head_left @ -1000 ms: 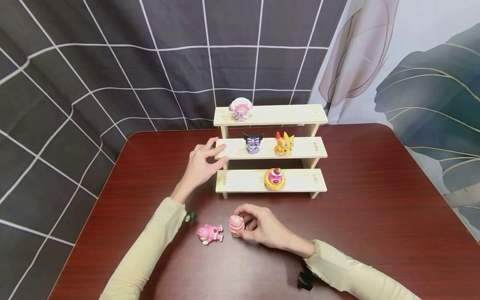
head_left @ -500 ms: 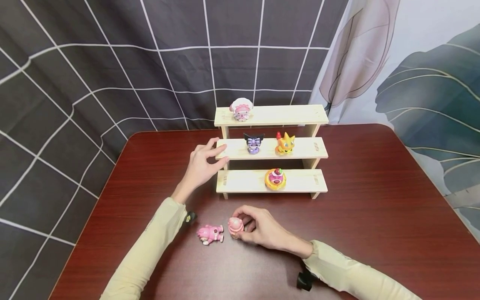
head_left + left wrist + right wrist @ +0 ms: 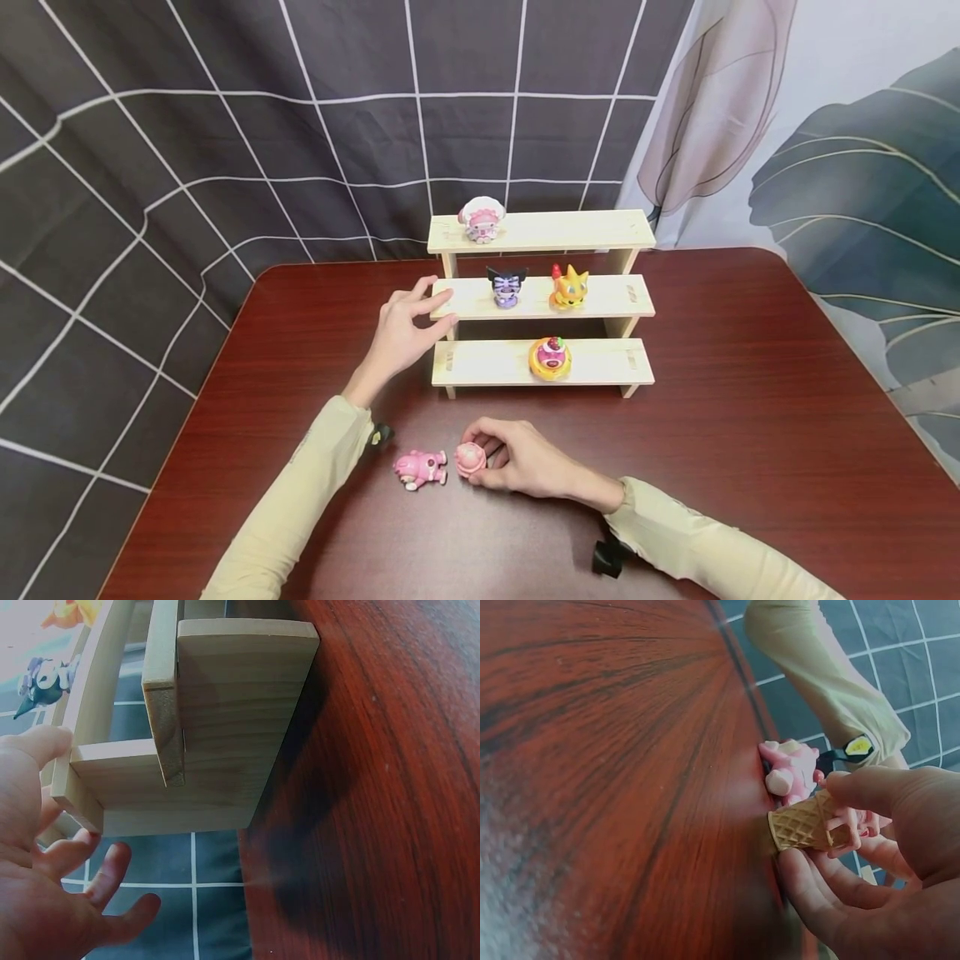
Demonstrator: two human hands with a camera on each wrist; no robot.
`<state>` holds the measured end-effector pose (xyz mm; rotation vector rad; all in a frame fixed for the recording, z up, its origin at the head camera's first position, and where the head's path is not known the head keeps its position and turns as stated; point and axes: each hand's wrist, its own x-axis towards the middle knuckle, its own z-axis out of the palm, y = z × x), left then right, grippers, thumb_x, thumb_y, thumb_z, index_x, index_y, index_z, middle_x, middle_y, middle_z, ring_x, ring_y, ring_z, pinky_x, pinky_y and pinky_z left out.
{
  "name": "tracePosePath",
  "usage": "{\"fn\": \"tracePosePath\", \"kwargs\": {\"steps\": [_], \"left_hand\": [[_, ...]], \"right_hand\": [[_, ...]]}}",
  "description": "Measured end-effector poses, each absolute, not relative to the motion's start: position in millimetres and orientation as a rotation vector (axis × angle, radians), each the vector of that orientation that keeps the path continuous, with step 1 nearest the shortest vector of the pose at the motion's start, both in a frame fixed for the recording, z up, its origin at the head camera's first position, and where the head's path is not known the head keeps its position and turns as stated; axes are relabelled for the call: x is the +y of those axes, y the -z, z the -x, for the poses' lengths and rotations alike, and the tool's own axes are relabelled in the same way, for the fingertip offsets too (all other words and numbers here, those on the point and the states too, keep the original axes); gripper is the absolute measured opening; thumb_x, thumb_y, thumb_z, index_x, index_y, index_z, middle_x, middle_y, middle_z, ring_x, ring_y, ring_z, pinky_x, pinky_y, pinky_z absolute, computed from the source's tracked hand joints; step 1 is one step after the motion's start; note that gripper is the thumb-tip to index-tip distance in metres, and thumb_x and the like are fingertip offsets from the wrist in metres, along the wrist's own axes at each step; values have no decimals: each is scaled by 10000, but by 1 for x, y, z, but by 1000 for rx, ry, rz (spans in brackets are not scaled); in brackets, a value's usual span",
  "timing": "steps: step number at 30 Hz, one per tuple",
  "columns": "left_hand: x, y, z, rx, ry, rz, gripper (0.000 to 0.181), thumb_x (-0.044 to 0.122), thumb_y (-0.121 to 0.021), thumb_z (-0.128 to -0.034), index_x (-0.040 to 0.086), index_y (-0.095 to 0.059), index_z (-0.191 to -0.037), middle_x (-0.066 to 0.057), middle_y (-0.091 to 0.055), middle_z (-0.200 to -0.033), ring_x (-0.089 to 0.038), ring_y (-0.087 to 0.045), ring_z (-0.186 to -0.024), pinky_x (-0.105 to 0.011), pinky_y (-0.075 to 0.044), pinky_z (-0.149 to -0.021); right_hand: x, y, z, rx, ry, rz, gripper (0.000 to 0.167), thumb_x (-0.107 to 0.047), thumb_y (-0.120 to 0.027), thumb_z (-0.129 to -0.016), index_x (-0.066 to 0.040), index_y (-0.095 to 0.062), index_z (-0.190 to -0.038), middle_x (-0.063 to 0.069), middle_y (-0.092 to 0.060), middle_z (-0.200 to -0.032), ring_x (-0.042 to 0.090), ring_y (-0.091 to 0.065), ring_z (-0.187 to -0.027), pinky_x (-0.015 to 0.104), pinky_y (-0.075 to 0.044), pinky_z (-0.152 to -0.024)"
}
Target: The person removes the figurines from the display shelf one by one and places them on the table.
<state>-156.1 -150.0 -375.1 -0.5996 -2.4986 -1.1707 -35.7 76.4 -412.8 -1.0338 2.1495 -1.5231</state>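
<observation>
My left hand (image 3: 402,327) holds the left end of the middle board of a three-step wooden display shelf (image 3: 543,363), thumb and fingers around its edge. In the left wrist view, the thumb and fingers (image 3: 67,855) sit at that board's end. Near the front of the table my right hand (image 3: 528,457) pinches a pink figurine in a waffle cone (image 3: 802,825) between thumb and fingers. The cone's base is at or just over the tabletop; I cannot tell whether it touches. Just left of it, a pink bear figurine (image 3: 420,468) lies on its back.
A white-hatted pink figurine (image 3: 482,220) stands on the top board. A purple figurine with black ears (image 3: 507,287) and a yellow-orange one (image 3: 570,287) share the middle board. A pink figurine on a yellow round base (image 3: 551,358) is on the bottom board. Behind hangs a dark checked curtain (image 3: 360,133).
My right hand has shifted slightly toward the table's near side, and the cone figurine now shows its top more directly. The left hand and the shelf figurines stay as they were.
</observation>
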Motion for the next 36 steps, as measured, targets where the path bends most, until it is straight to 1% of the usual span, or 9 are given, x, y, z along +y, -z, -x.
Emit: {"fn": "tracePosePath", "kwargs": {"steps": [5, 13, 19, 24, 29, 33, 36], "left_hand": [[-150, 375, 156, -2508, 1175, 592, 401, 207, -791, -862, 70, -720, -1233, -143, -565, -1410, -433, -528, -1120, -574, -371, -916], [-151, 374, 155, -2525, 1187, 581, 414, 217, -788, -867, 76, -712, -1249, -138, -552, -1426, -458, -512, -1148, -589, -351, -931], [-151, 375, 155, -2532, 1191, 581, 416, 217, -786, -868, 76, -709, -1252, -134, -550, -1428, -453, -509, -1152, -588, -350, -935], [-151, 373, 156, -2525, 1185, 577, 412, 208, -786, -868, 72, -709, -1249, -137, -550, -1428, -453, -512, -1147, -584, -355, -929], [-149, 374, 155, -2535, 1187, 571, 416, 207, -790, -864, 74, -709, -1250, -134, -547, -1432, -423, -515, -1145, -569, -372, -922], [-149, 375, 155, -2540, 1185, 568, 417, 212, -791, -867, 80, -709, -1254, -133, -547, -1432, -411, -514, -1143, -565, -372, -920], [-150, 375, 156, -2536, 1182, 567, 413, 212, -790, -869, 79, -710, -1252, -136, -547, -1431, -412, -512, -1143, -571, -364, -920]], "right_hand": [[75, 413, 36, 2136, 1529, 1041, 295, -5, -798, -830, -28, -637, -1076, 45, -704, -942, 106, -670, -856, 263, -560, -708], [72, 414, 37, 2139, 1533, 1057, 294, -4, -793, -836, -23, -638, -1085, 60, -709, -963, 110, -676, -876, 261, -559, -723], [72, 415, 38, 2142, 1532, 1038, 316, -3, -800, -826, -22, -634, -1094, 60, -705, -962, 95, -677, -855, 262, -560, -718], [72, 414, 39, 2177, 1514, 1003, 381, -15, -815, -808, 9, -614, -1131, 70, -693, -961, 97, -670, -836, 273, -561, -711], [74, 413, 37, 2211, 1471, 950, 464, -51, -835, -790, 51, -584, -1166, 68, -683, -960, 98, -655, -836, 264, -557, -711], [77, 412, 37, 2217, 1469, 912, 512, -81, -845, -782, 60, -559, -1182, 65, -667, -990, 139, -660, -844, 271, -555, -719], [80, 410, 38, 2255, 1473, 925, 539, -118, -849, -777, 52, -548, -1190, 88, -653, -1028, 186, -661, -866, 284, -553, -724]]}}
